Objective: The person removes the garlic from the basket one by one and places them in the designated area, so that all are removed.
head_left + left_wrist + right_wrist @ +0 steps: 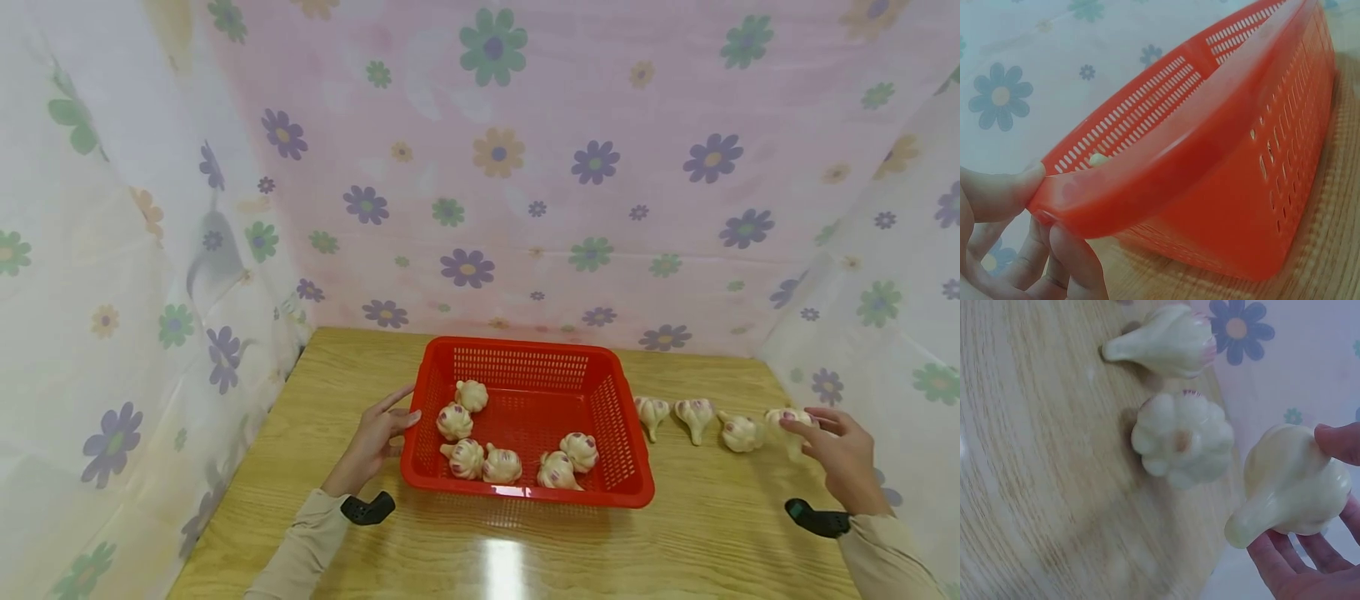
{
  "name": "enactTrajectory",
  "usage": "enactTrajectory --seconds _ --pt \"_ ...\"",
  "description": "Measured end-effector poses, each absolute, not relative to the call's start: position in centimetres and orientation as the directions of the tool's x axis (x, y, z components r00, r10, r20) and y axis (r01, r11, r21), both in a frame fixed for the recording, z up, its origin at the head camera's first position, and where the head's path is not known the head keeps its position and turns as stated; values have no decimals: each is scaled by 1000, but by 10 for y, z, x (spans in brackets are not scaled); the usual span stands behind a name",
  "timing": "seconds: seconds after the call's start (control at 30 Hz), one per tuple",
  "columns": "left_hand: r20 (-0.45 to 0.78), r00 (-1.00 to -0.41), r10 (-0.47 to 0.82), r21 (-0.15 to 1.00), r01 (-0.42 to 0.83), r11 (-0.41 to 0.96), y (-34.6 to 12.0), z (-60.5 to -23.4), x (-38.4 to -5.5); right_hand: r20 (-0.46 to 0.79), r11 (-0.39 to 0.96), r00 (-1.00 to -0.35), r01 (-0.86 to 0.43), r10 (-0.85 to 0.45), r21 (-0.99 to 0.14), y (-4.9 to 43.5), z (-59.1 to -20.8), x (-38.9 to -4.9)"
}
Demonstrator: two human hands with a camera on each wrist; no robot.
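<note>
A red plastic basket (525,494) with slotted walls stands on the wooden table, several garlic bulbs (502,465) lying along its left and near sides. My left hand (381,433) pinches the basket's left rim, thumb on top and fingers beneath, as the left wrist view shows. At the far right, my right hand (843,454) holds a garlic bulb (1297,481) between thumb and fingers, its stem pointing away from the palm. Beside it on the table lie a garlic bulb (1182,440) seen stem-on and another garlic bulb (1160,344) on its side.
To the right of the basket, a row of garlic bulbs (693,418) rests on the wooden table (720,517). Flowered cloth (540,208) hangs behind the table and along both sides. The basket takes up the table's middle.
</note>
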State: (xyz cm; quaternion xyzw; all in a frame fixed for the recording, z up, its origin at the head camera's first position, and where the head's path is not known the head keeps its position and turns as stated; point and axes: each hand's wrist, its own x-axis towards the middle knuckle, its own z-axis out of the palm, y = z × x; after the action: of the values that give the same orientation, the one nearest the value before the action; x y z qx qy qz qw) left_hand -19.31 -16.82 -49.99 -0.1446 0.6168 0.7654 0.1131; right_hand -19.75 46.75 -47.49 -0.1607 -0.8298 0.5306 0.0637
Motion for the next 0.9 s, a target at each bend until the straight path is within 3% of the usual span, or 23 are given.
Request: enactTrajectory --seconds 0.9 --pt "-350 -937 -13 918 -340 -204 -168 -500 -193 -50 617 -930 282 365 -735 488 -507 -206"
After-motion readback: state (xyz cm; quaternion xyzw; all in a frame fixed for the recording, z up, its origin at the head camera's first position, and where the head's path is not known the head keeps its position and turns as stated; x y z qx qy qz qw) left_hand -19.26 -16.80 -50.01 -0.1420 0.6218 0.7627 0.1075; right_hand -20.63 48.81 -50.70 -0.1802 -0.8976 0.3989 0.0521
